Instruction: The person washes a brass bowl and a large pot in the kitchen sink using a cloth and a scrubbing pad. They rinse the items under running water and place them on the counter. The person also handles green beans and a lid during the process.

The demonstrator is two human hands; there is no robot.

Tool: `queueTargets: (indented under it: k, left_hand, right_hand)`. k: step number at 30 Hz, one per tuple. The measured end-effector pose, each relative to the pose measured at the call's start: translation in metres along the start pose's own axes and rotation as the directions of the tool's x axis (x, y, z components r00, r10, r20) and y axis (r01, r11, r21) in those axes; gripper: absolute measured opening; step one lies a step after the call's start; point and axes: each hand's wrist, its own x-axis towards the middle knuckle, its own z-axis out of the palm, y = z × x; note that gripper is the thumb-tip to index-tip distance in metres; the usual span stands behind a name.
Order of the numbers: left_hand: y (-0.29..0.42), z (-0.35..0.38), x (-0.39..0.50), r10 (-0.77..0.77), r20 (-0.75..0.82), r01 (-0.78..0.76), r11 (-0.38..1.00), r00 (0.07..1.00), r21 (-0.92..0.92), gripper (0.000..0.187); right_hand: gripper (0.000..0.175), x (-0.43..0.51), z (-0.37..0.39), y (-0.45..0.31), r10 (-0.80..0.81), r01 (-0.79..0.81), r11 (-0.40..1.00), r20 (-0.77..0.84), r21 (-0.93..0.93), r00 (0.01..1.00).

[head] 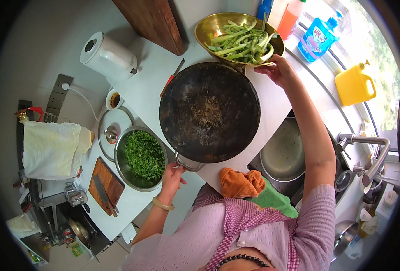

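Note:
A large dark wok (209, 113), turned with its soot-marked round face up, rests on the white counter. My left hand (173, 178) is at the wok's near metal handle (189, 166), fingers against it. With my right hand (277, 69) I grip the near rim of a gold-coloured metal bowl (208, 28), which holds cut green leafy stalks (244, 44) and touches or nearly touches the wok's far side. Left of the wok sits a steel bowl (117, 149) of chopped green herbs (145, 155). A knife with a red handle (166, 86) lies partly beside the wok.
A cleaver (101, 191) lies on a wooden board (117, 179) at left, near a pot lid (105, 117) and white kettle (110, 56). An orange cloth (240, 183) is at the near edge. On the right, a basin (282, 149) stands in the sink by the faucet (372, 139).

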Motion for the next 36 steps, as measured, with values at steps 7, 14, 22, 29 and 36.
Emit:
queueTargets:
  k: [7,14,22,29,36]
  left_hand:
    - [-0.01,0.017,0.016,-0.112,0.086,0.133,0.949,0.99,-0.285,0.022]
    - [-0.037,0.048,-0.021,-0.219,0.223,0.286,0.899,0.95,-0.332,0.016]
    - [-0.039,0.058,-0.044,-0.266,0.33,0.397,0.805,0.906,-0.441,0.026]
    - [-0.03,0.051,-0.045,-0.297,0.419,0.419,0.877,0.858,-0.236,0.036]
    - [-0.03,0.045,-0.041,-0.321,0.45,0.404,0.909,0.834,-0.1,0.034]
  right_hand:
    - [0.039,0.007,0.0,0.007,0.005,-0.006,1.0,-0.049,-0.016,0.999]
    - [0.035,0.016,-0.012,0.009,0.022,-0.023,0.998,-0.027,-0.053,0.999]
    - [0.032,0.019,-0.007,0.028,0.008,-0.008,1.0,0.023,0.001,1.0]
    - [0.038,0.01,-0.003,0.026,-0.012,0.006,0.999,0.106,0.053,0.994]
    - [0.058,-0.054,-0.024,0.065,-0.238,0.238,0.91,0.043,-0.339,0.97]
